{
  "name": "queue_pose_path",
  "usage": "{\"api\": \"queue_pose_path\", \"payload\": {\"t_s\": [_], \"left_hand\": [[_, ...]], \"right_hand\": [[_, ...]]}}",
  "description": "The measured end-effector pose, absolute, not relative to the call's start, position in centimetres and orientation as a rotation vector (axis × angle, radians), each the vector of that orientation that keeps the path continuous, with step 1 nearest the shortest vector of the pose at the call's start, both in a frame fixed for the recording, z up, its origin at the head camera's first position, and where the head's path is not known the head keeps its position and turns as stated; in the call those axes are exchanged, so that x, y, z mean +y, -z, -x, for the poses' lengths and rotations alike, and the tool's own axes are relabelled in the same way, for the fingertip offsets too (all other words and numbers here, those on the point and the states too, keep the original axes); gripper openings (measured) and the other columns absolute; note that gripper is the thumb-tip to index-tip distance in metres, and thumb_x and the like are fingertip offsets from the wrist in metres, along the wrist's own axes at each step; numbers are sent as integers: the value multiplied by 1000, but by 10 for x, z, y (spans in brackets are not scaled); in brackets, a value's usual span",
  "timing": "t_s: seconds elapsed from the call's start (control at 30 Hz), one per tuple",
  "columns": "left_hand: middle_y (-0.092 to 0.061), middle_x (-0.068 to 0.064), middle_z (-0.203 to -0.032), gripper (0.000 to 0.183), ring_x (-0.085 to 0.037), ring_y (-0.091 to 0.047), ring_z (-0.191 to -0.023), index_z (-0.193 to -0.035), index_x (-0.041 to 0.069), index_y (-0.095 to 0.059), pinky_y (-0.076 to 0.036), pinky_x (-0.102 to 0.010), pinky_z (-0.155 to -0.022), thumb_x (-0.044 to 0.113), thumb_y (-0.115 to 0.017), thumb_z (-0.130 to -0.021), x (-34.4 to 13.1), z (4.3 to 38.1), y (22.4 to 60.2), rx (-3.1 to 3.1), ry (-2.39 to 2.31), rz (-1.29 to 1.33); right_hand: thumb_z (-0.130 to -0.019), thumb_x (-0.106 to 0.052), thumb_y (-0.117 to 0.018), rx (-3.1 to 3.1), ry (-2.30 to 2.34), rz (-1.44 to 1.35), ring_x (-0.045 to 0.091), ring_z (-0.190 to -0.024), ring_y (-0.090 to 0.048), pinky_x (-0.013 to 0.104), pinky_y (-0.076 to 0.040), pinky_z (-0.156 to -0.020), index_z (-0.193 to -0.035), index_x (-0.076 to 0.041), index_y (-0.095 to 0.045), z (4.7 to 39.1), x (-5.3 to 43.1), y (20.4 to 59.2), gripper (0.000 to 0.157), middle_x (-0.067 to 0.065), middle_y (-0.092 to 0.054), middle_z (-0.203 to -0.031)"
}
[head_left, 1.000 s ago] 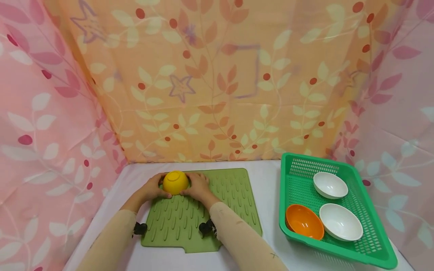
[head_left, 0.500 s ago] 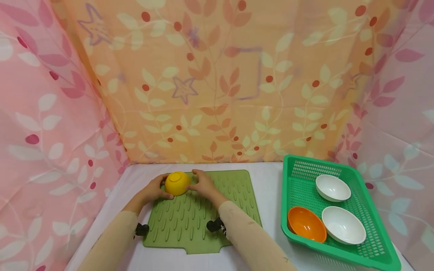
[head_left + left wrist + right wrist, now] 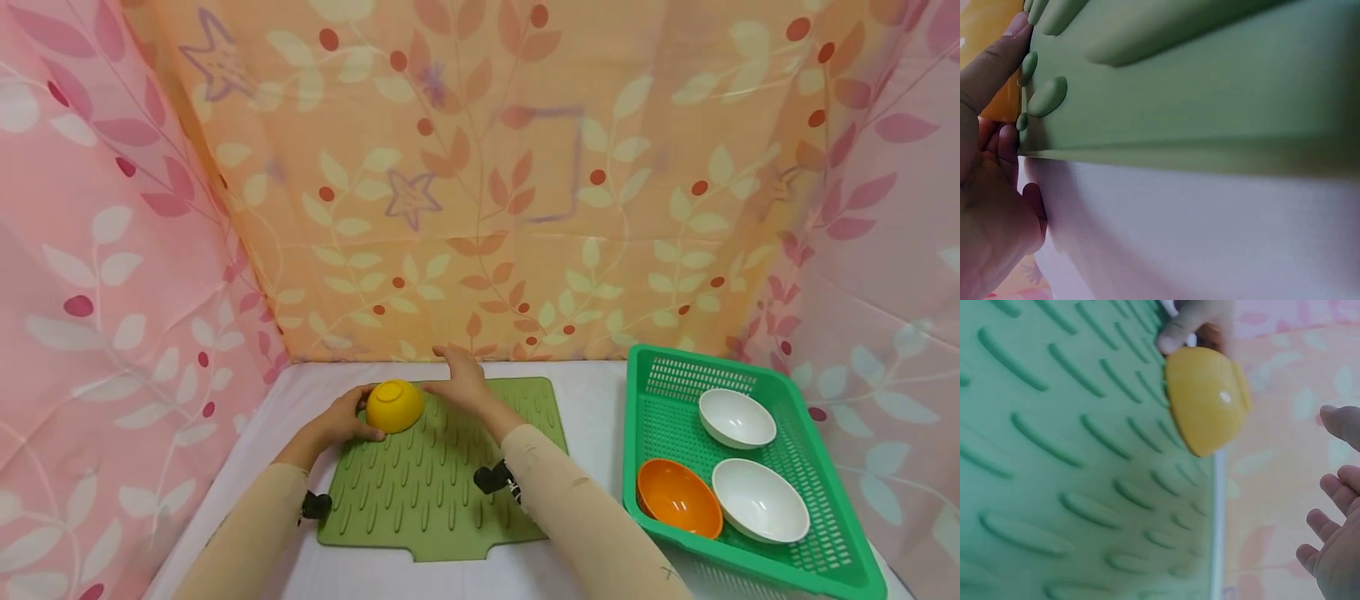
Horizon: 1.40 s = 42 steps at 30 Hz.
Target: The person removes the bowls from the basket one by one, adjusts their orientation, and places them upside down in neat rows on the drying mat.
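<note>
A small yellow bowl [image 3: 395, 407] lies upside down, foot up, near the back left corner of the ridged green drying mat [image 3: 408, 500]. My left hand [image 3: 341, 419] holds it at its left side, thumb at the front and fingers behind. In the left wrist view the thumb [image 3: 990, 69] rests along the orange-toned bowl wall just over the mat. My right hand [image 3: 467, 386] hovers above the mat to the right of the bowl. Its fingers [image 3: 1325, 522] are spread apart with nothing in them, clear of the bowl in the right wrist view.
A green slotted basket [image 3: 636, 433] stands at the right of the white-covered table [image 3: 592, 442]. Inside it are an orange bowl [image 3: 678, 497] and two white bowls, one nearer [image 3: 760, 500] and one farther [image 3: 737, 418]. Patterned cloth [image 3: 480, 275] hangs behind and at both sides.
My right hand has let go of the yellow bowl and lifted away up and to the right. The left hand keeps its hold; the bowl stays in place on the mat.
</note>
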State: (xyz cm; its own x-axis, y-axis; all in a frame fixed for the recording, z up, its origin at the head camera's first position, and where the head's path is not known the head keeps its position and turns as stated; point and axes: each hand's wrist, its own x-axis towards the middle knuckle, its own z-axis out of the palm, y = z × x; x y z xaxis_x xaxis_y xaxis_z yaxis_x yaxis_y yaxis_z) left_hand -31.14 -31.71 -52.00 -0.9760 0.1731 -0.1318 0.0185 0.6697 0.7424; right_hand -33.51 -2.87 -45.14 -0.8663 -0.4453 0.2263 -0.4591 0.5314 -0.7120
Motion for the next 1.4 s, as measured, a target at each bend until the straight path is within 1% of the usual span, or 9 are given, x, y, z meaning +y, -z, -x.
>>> {"api": "queue_pose_path", "payload": {"t_s": [0.07,0.17,0.27,0.43,0.63,0.8,1.07,1.23,1.4], "left_hand": [[-44,-26,-151,110,-44,-42,-138,-157,2,-31,-29,-67,-116,31,-95,-72,-317,311,519,2687,-1183,-173],[-43,-28,-151,110,-46,-41,-137,-157,0,-30,-28,-68,-116,32,-94,-74,-316,311,516,2683,-1159,-180],[-43,-27,-151,109,-45,-41,-137,-157,1,-31,-28,-67,-116,31,-94,-74,-316,311,512,2683,-1151,-160],[-42,-28,-151,108,-46,-41,-136,-156,0,-31,-29,-66,-115,30,-94,-74,-315,312,510,2684,-1138,-163],[-42,-27,-152,108,-45,-41,-138,-157,0,-31,-28,-66,-117,28,-95,-73,-316,314,514,2681,-1167,-158],[-42,-26,-153,110,-44,-41,-138,-157,1,-31,-28,-65,-117,29,-95,-72,-317,313,517,2681,-1161,-145],[-44,-27,-151,110,-45,-43,-136,-156,-1,-31,-30,-66,-115,28,-96,-72,-317,311,519,2693,-1155,-152],[-45,-26,-150,111,-44,-44,-136,-156,0,-31,-31,-66,-115,29,-96,-71,-316,311,520,2694,-1157,-146],[-45,-27,-150,111,-44,-44,-136,-156,0,-32,-31,-66,-115,31,-96,-71,-314,310,518,2714,-1126,-154]], "right_hand": [[-94,-33,-75,-2730,-1280,-825,29,-147,-40,56,-29,-120,-155,-12,-43,336,-23,441,72,7,-48,-156],[-96,-35,-72,-2737,-1307,-861,28,-145,-43,50,-37,-117,-157,-13,-41,336,-13,427,72,6,-46,-157],[-97,-35,-72,-2729,-1341,-901,28,-143,-45,49,-42,-114,-157,-13,-41,336,-2,412,71,5,-47,-156],[-96,-33,-72,-2732,-1296,-917,27,-145,-43,48,-39,-117,-156,-11,-43,337,18,390,70,7,-49,-155],[-96,-41,-70,-2768,-1139,-909,26,-145,-42,48,-39,-116,-156,-15,-43,335,42,365,71,5,-48,-155],[-97,-36,-71,-2774,-1005,-949,27,-146,-40,49,-37,-118,-156,-13,-42,332,62,351,70,5,-47,-157],[-97,-34,-71,-2743,-839,-985,30,-145,-40,53,-35,-117,-155,-19,-45,332,95,344,66,7,-50,-153],[-96,-35,-71,-2727,-635,-973,33,-146,-38,58,-28,-119,-154,-13,-45,327,121,341,67,8,-51,-153],[-96,-32,-73,-2733,-595,-959,34,-145,-39,59,-27,-119,-154,-11,-45,319,148,338,68,10,-50,-154]]}}
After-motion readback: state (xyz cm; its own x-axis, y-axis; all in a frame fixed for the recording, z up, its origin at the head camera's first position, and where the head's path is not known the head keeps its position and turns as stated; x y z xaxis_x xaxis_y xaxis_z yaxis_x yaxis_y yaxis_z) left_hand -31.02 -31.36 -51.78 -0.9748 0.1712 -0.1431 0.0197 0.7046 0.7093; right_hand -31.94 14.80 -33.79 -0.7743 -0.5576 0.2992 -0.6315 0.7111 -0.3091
